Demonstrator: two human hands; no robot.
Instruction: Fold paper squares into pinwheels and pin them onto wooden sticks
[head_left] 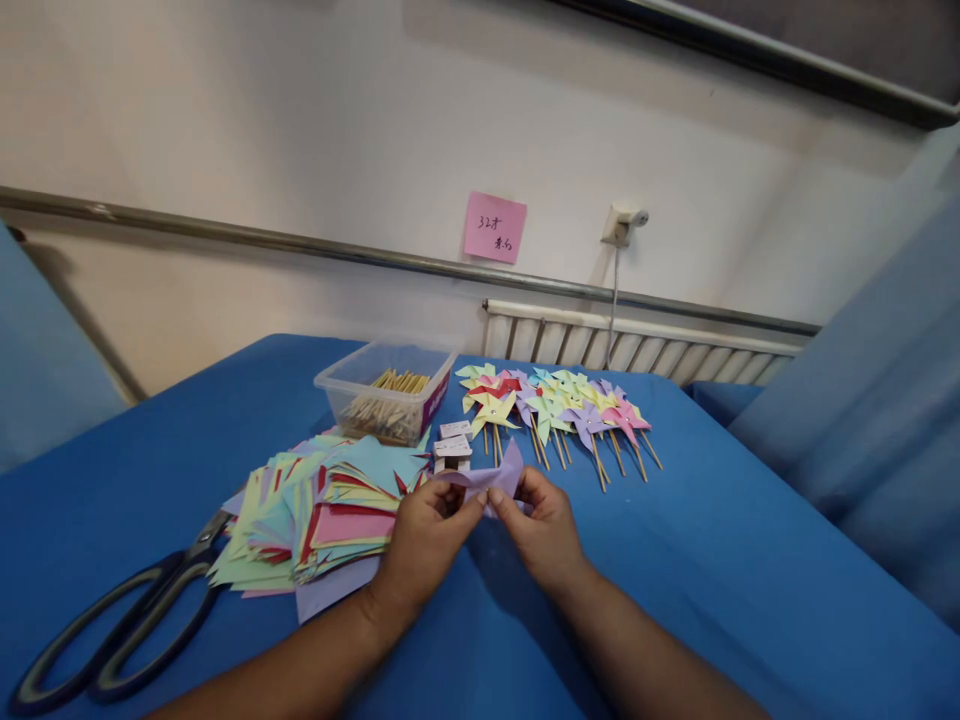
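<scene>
Between my two hands is a purple paper pinwheel (pixel 507 472), its blades partly folded in toward the middle. My left hand (pixel 431 525) pinches it from the left, and my right hand (pixel 541 525) grips it from the right. Both thumbs meet near the pinwheel's centre. My fingers hide its underside, and no stick shows on it. Just behind my left hand stand small white boxes (pixel 452 450). To the left of that hand lies a pile of coloured paper sheets (pixel 352 525) with cut corners.
Large scissors (pixel 161 610) lie at the left. A clear plastic box (pixel 352 402) of thin wooden sticks (pixel 390 400) stands behind the paper. Several finished pinwheels (pixel 559 410) on sticks lie at the back of the blue-covered table (pixel 712 580). A radiator (pixel 637 350) and wall are beyond.
</scene>
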